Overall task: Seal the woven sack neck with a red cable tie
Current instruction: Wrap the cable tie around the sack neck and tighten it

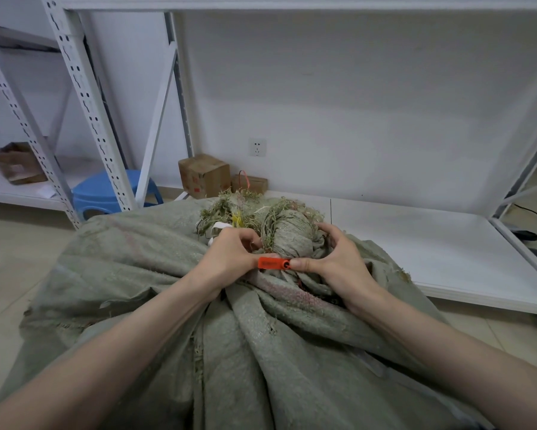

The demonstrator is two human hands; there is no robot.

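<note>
The red cable tie (272,263) lies crosswise at the front of the sack neck (292,235), just below the gathered, frayed bunch; only its flat tag and locking head show, and the strap is hidden, so I cannot tell how far it is drawn round. The left hand (230,257) pinches the tag's left end between thumb and curled fingers; the right hand (337,263) wraps the neck from the other side, its fingers (327,228) curled over the bunch and its thumb pressed against the tie's head. The woven sack (230,352) slumps in heavy folds toward the camera, resting on the floor (9,268). The step in hand looks like cinching; to do it well, the right hand should squeeze the gather tight and keep the head from turning while the strap is pulled straight through the lock, low on the neck beneath the bulge, so the loop cannot ride up over the frayed threads; loose strands caught in the lock could stop it from biting. A white strip (222,225) and yellow strands (237,219) poke out of the bunch; beyond stand two cardboard boxes (203,175), a blue stool (106,193), a wall socket (257,147) and white metal racking (84,88); a white shelf board (416,243) lies to the right.
</note>
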